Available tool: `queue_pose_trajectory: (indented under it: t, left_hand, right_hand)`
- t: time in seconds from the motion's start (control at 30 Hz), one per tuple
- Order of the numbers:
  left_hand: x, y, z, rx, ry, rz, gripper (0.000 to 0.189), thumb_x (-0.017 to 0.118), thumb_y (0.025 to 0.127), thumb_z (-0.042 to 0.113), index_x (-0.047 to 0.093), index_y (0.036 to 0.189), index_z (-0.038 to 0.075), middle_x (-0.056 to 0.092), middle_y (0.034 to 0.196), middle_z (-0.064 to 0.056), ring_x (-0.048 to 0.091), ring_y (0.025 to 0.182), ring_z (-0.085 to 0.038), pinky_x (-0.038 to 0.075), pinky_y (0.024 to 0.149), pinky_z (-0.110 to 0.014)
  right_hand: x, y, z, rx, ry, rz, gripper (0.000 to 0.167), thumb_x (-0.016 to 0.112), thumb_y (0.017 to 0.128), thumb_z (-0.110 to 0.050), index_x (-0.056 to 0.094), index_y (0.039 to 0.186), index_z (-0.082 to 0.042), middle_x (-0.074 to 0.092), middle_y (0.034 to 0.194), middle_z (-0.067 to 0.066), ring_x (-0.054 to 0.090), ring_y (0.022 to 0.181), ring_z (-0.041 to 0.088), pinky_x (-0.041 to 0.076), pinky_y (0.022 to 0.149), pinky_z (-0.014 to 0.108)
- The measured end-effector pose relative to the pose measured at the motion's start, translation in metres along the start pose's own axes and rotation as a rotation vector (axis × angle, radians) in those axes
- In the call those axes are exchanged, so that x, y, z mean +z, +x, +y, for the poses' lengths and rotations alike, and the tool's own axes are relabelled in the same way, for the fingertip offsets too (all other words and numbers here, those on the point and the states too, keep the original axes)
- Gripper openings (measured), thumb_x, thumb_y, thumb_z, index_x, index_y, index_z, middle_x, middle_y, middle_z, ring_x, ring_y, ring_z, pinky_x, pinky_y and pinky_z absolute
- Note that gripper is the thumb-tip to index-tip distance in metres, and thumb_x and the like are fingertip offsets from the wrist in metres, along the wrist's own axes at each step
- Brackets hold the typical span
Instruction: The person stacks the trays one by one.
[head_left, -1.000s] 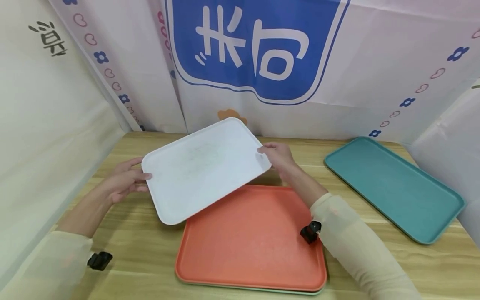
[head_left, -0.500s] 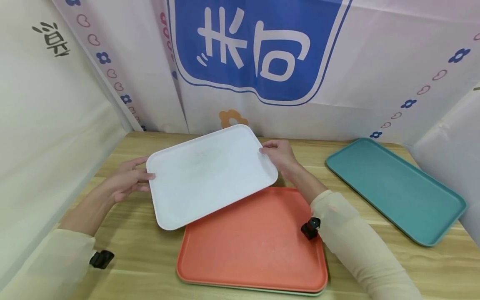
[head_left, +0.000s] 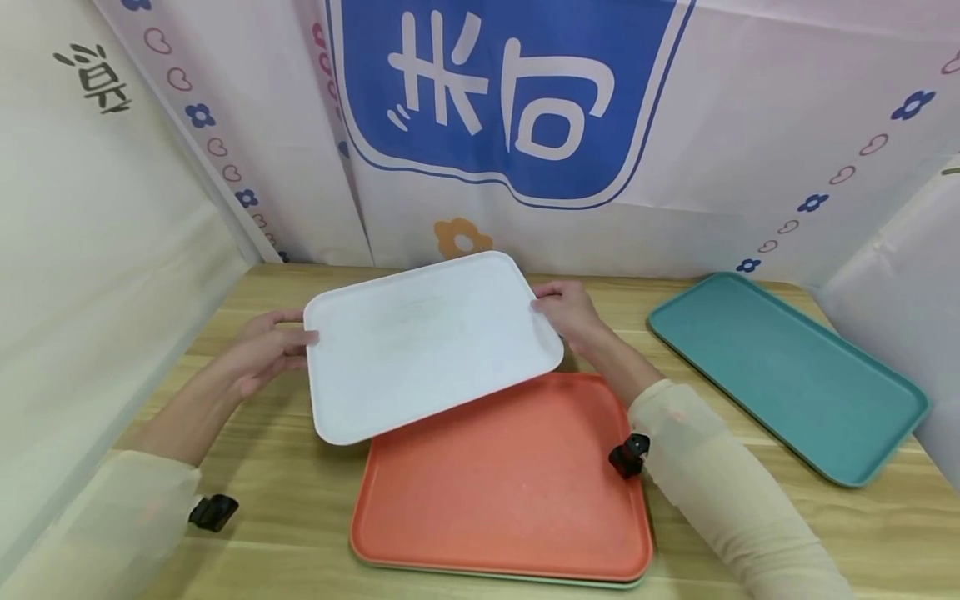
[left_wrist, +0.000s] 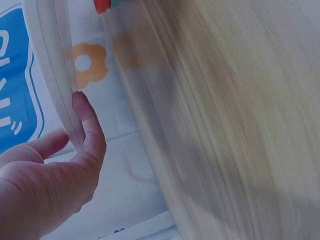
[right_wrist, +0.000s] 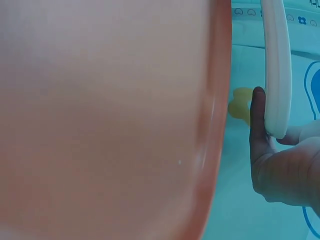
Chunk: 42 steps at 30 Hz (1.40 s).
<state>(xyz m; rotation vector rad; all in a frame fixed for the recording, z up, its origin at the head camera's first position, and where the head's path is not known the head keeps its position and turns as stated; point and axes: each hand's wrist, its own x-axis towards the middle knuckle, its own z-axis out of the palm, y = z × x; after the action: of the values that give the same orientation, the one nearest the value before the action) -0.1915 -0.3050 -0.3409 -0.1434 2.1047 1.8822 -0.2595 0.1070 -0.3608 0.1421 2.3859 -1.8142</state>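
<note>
A white tray (head_left: 431, 342) is held tilted above the table, its left side lower than its right in the head view. At its left end my left hand (head_left: 272, 352) grips the rim, thumb over the top and fingers beneath. My right hand (head_left: 573, 315) pinches the opposite short edge. Both wrist views show the white tray edge-on between thumb and fingers. Under and in front of it lies an orange-red tray (head_left: 502, 492), stacked on a pale green tray (head_left: 525, 577) of which only a thin rim shows. The white tray covers the stack's far left corner.
A teal tray (head_left: 787, 375) lies at an angle on the right side of the wooden table (head_left: 277, 500). Behind the table hangs a white cloth (head_left: 675, 233) with a blue printed sign. White sheets also flank the left and right sides.
Both hands have carried the white tray slightly to the right, and its slant has lessened. The orange-red and teal trays stay where they were.
</note>
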Motion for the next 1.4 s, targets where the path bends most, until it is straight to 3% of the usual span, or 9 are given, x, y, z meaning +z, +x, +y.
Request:
queue_pose_trajectory:
  t: [0.17,0.5,0.7,0.83,1.03,1.23,1.4]
  left_hand:
    - [0.008,0.001,0.004,0.031,-0.034,-0.003,0.080,0.061,0.101,-0.002,0.008,0.160,-0.010,0.072,0.094,0.004,0.071,0.087,-0.009,0.060,0.081,-0.023]
    - [0.018,0.005,0.006,0.065,0.020,-0.023,0.080,0.060,0.101,-0.003,0.008,0.162,-0.007,0.074,0.094,0.010,0.070,0.091,-0.005,0.059,0.081,-0.023]
    - [0.019,0.006,0.009,0.056,0.029,-0.025,0.081,0.059,0.102,-0.002,0.006,0.164,-0.003,0.072,0.095,0.010,0.071,0.088,-0.008,0.061,0.078,-0.027]
    - [0.024,0.007,0.011,0.049,0.065,-0.019,0.080,0.059,0.102,-0.001,0.007,0.164,-0.001,0.070,0.096,0.011,0.071,0.086,-0.008,0.061,0.076,-0.027]
    - [0.032,0.011,0.012,0.057,0.069,-0.008,0.079,0.059,0.102,-0.002,0.011,0.164,0.000,0.070,0.095,0.011,0.070,0.085,-0.007,0.061,0.076,-0.026]
    - [0.039,0.016,0.013,0.054,0.057,-0.016,0.079,0.058,0.102,-0.003,0.012,0.165,0.000,0.072,0.092,0.008,0.070,0.084,-0.009,0.061,0.075,-0.025]
    - [0.043,0.017,0.015,0.055,0.070,-0.026,0.078,0.058,0.102,-0.003,0.012,0.165,0.000,0.072,0.093,0.008,0.070,0.085,-0.010,0.061,0.077,-0.026]
  right_hand:
    - [-0.007,0.000,0.004,-0.002,-0.019,0.015,0.031,0.059,0.099,-0.002,0.063,0.127,0.010,0.063,0.127,0.024,0.061,0.107,0.029,0.054,0.092,0.036]
    - [-0.018,-0.005,0.003,0.011,-0.027,-0.010,0.032,0.057,0.100,-0.004,0.060,0.129,0.011,0.061,0.125,0.023,0.060,0.107,0.028,0.054,0.091,0.035]
    - [-0.024,-0.008,-0.006,0.039,-0.010,-0.034,0.035,0.054,0.102,-0.006,0.056,0.135,0.008,0.060,0.125,0.022,0.063,0.100,0.028,0.058,0.078,0.035]
    - [-0.030,-0.011,-0.009,0.038,-0.062,-0.058,0.038,0.052,0.103,-0.008,0.055,0.138,0.005,0.061,0.129,0.024,0.063,0.101,0.029,0.058,0.072,0.034]
    - [-0.043,-0.015,-0.011,0.026,-0.135,-0.093,0.039,0.050,0.104,-0.010,0.053,0.140,0.005,0.061,0.131,0.025,0.064,0.103,0.032,0.058,0.071,0.034]
    - [-0.050,-0.017,-0.010,0.036,-0.131,-0.107,0.039,0.053,0.103,-0.009,0.051,0.139,0.007,0.061,0.129,0.027,0.065,0.096,0.029,0.059,0.069,0.033]
    - [-0.057,-0.020,-0.007,0.061,-0.136,-0.131,0.044,0.057,0.103,-0.012,0.049,0.144,0.003,0.063,0.127,0.026,0.067,0.094,0.029,0.062,0.075,0.037]
